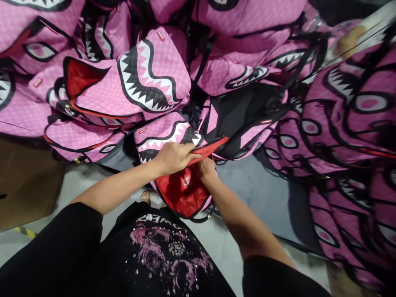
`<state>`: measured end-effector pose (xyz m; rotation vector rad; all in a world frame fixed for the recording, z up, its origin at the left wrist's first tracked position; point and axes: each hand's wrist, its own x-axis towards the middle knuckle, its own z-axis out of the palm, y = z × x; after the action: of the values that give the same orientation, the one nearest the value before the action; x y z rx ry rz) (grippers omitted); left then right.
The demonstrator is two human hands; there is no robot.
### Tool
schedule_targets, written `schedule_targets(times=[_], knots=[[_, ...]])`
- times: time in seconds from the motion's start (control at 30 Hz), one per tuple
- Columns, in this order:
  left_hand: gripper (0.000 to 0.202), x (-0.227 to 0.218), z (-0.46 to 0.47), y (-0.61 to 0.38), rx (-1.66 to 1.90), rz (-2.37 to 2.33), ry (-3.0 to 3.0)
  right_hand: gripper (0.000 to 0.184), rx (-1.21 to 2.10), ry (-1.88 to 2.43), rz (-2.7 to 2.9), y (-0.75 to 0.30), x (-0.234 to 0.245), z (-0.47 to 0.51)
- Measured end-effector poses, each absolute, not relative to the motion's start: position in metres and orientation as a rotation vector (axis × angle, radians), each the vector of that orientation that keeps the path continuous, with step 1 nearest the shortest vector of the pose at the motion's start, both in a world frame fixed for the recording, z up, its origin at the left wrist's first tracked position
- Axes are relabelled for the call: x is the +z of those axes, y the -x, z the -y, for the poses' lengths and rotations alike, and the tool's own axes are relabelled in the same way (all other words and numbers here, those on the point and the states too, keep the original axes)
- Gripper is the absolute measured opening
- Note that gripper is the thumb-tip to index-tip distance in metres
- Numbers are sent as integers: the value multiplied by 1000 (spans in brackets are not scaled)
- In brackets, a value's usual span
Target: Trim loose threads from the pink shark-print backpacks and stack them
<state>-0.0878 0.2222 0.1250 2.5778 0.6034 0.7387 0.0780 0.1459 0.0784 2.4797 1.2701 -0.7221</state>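
Note:
A pink backpack [163, 123] with a black-and-white shark-mouth print lies in front of me, unzipped. Its red lining [182, 194] shows through the wide opening. My left hand [175, 157] is closed on the red-edged flap [210, 149] of this backpack, thumb and fingers pinching its rim. My right hand [206, 167] reaches in at the right side of the opening, under the flap; its fingers are hidden there. Just beyond, another backpack [244, 115] lies with its black back panel up.
Pink backpacks are heaped behind, one with a red-lined opening [83, 78]. More backpacks [309, 128] stand stacked in rows on the right. A grey surface [262, 194] lies beneath. At the left is a cardboard box [27, 181]. Part of another person's arm [351, 41] shows at the upper right.

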Motion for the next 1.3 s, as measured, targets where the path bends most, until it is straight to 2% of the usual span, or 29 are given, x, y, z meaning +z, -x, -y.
schedule_targets(times=[0.13, 0.23, 0.33, 0.47, 0.57, 0.67, 0.8, 0.87, 0.97, 1.1, 1.3], knots=[[37, 115, -238, 90, 801, -1000, -2441, 42, -704, -2539, -996, -99, 71, -125], [35, 100, -250, 85, 864, -1147, -2306, 34, -962, -2435, -846, -99, 81, -62], [35, 94, -249, 77, 910, -1037, -2281, 29, -1423, -2544, -622, -89, 79, -17], [41, 99, -235, 68, 981, -756, -2342, 42, -1874, -3023, -278, -72, 41, -25], [45, 101, -229, 65, 1018, -608, -2380, 54, -2217, -3096, -207, -50, 7, -52], [46, 100, -234, 65, 1070, -534, -2412, 61, -2590, -3049, -203, -27, -16, -61], [44, 102, -249, 65, 1164, -444, -2467, 61, -3342, -2574, -139, -15, -35, -50], [44, 105, -254, 63, 1169, -381, -2508, 59, -3573, -2402, -27, -17, -41, -45], [44, 110, -255, 60, 1153, -311, -2544, 58, -3562, -2404, 34, -21, -42, -42], [42, 110, -255, 59, 1211, -266, -2523, 59, -3369, -2495, -128, -18, -31, -41], [44, 101, -252, 59, 1141, -237, -2545, 51, -2885, -2709, -390, -26, 0, -56]])
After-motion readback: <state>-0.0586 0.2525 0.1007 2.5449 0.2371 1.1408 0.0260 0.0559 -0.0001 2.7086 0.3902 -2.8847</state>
